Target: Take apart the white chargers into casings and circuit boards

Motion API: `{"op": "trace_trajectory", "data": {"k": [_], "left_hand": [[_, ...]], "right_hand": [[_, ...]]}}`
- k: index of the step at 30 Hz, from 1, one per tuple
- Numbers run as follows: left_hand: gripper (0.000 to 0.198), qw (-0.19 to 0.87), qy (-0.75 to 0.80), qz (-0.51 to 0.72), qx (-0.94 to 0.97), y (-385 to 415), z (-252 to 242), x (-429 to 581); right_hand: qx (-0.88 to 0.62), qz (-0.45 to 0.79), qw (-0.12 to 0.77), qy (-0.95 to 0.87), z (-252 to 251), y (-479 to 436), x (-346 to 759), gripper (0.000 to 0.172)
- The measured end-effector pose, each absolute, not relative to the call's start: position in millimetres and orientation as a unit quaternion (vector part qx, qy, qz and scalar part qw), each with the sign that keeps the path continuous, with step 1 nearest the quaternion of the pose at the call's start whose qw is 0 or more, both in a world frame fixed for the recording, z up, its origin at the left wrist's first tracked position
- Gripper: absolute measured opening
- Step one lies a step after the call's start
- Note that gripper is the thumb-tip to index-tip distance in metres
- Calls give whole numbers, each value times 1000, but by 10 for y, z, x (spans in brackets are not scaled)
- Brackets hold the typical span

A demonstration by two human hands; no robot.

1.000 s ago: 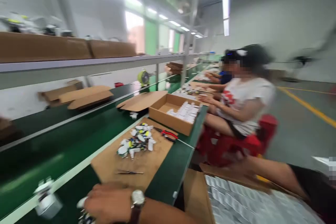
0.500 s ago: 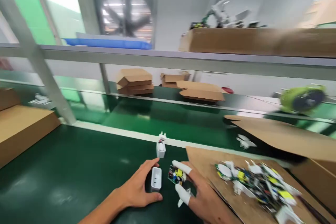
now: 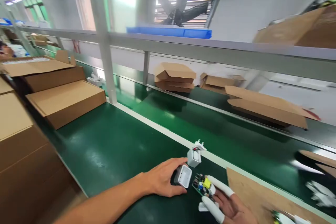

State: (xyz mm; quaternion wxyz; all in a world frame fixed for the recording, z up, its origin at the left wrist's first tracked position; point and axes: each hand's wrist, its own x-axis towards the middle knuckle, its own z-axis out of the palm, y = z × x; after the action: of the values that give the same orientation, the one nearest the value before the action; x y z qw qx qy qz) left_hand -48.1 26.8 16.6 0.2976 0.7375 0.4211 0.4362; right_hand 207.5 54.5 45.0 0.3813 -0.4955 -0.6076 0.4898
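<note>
My left hand (image 3: 164, 181) rests on the green bench with its fingers wrapped round a small white open charger shell (image 3: 184, 176). Just to its right, my right hand (image 3: 225, 203), with white finger cots on two fingertips, pinches a small green circuit board (image 3: 202, 185) with a yellow part on it. A white plug adapter (image 3: 195, 154) with its prongs up stands on the bench just beyond both hands.
A sheet of brown cardboard (image 3: 252, 196) lies on the bench to the right, with loose white parts (image 3: 319, 190) past it. Closed cardboard boxes (image 3: 65, 99) stack at the left. A green conveyor belt (image 3: 223, 129) carries flattened cartons (image 3: 174, 77). A shelf rail (image 3: 210, 50) runs overhead.
The view has swung leftwards, bringing the stacked boxes at left into sight and pushing the parts pile off to the right. Both hands keep their hold on the shell and the board.
</note>
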Motion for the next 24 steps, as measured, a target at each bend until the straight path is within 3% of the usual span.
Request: {"op": "trace_trajectory", "data": {"k": [4,8,12,17,24], "left_hand": [[97,293,411,448,738,190,147,-469],[93,281,393,452,750,117,189,-434],[89,243,384,443,773,67,214,-394],[88,214,388,436,783,61,136,-392],[83,193,374,444,791,67,67,-394]], "right_hand": [[-461,464,407,-637,438,303,2032,69],[-459,316,362,-747,476,186,2057,54],[-406,143,333,-839,569,141,2085,60],[-388,28,279,-878,686,40,2053,68],[-369,-27,273,-888,709,-30,2026,75]]}}
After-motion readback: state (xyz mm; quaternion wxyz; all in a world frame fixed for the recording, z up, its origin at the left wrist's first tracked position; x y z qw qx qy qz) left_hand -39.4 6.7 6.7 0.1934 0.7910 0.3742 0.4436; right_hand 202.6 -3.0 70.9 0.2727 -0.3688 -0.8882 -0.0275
